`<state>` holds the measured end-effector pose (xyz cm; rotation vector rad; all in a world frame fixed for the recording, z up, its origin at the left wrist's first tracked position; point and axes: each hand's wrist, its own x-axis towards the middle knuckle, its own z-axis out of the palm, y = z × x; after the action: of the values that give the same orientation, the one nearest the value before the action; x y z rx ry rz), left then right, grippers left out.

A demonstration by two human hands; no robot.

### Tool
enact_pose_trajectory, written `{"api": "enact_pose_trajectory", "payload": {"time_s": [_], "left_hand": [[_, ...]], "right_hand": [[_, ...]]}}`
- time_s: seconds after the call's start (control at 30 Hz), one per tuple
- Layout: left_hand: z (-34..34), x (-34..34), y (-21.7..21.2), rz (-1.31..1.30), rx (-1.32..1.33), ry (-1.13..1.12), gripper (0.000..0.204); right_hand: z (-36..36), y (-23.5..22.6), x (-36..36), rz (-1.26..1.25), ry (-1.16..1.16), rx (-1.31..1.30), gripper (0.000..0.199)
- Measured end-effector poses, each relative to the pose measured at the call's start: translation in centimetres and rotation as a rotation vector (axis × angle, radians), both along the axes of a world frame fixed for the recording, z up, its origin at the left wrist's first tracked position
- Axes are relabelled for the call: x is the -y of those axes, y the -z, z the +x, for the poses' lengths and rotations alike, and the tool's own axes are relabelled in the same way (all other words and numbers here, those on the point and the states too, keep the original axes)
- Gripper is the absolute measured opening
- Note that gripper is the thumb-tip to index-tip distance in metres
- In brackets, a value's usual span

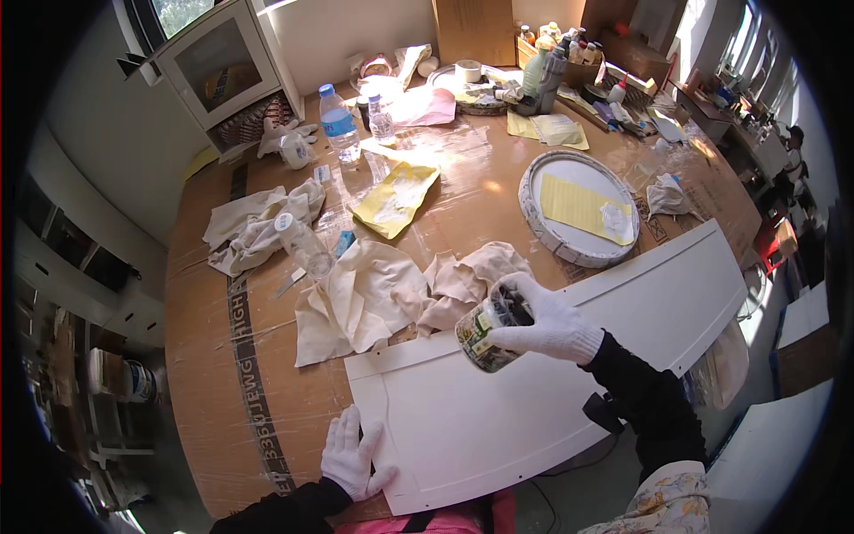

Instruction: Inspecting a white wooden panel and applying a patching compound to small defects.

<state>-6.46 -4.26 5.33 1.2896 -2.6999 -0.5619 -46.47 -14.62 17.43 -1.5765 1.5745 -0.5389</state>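
Right hand (544, 322), white glove, fingers wrapped closed around a small open can (487, 331) with a patterned label, held tilted above the far edge of the white board (498, 400). Can interior looks dark; contents can't be made out. Left hand (351, 454), also gloved, lies flat with fingers spread on the board's near left corner, gripping nothing. Board rests on the desk (205, 356), which is covered in cardboard under clear plastic film. Crumpled beige cloths (374, 294) sit just beyond the board, touching its edge, close to the can. More rags (253, 227) further left with a clear plastic bottle (302, 245) lying on its side next to them. Yellow cloth (396, 198) mid-desk. Round lid (578, 206) with a yellow sheet inside sits to the right, near the board's far edge. Upright water bottle (339, 125) at the back.
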Motion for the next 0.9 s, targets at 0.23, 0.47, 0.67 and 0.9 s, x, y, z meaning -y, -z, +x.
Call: {"api": "enact_pose_trajectory", "payload": {"time_s": [0.23,0.47,0.67,0.9], "left_hand": [[3.4,-0.4,3.0,0.065,-0.860,0.258,0.106],[2.6,-2.7,2.6,0.490,-1.391,-0.038,0.091],[3.9,1.4,4.8,1.083,-1.603,0.024,0.077],[4.8,1.9,0.9,1.866,-1.599,-0.243,0.057]], "right_hand": [[18.1,4.0,-12.2,0.330,0.257,0.605,0.070],[27.9,7.8,-16.2,0.059,0.526,0.363,0.072],[31.1,6.0,-15.6,-0.546,0.352,-0.126,0.079],[30.2,0.4,-14.0,-0.769,-0.329,-0.449,0.068]]}}
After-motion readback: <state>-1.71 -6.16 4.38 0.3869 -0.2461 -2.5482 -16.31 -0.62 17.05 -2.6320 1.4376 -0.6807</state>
